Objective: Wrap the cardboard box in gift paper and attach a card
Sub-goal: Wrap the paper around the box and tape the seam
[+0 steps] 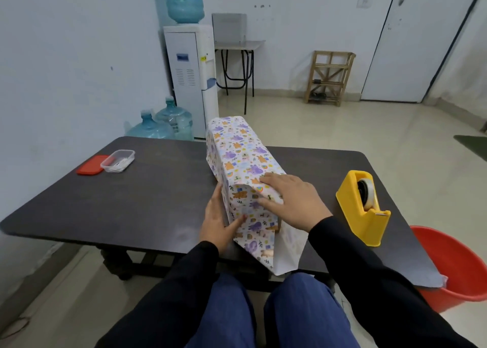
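A long box [242, 152] covered in white gift paper with purple and orange animal prints lies lengthwise on the dark table [147, 197], its near end toward me. My left hand [217, 220] lies flat against the left side of the near end, thumb pressing the folded paper. On top of the near end my right hand [292, 202] rests with straight fingers, pushing the paper flap down. Loose paper [287, 250] with its white underside showing sticks out past the table's front edge. The cardboard itself is hidden under the paper. No card is visible.
A yellow tape dispenser [363, 208] stands on the table at the right. At the far left sit a clear plastic container [118, 160] and its red lid [91, 165]. A red bucket [458, 268] stands on the floor beside the table's right corner.
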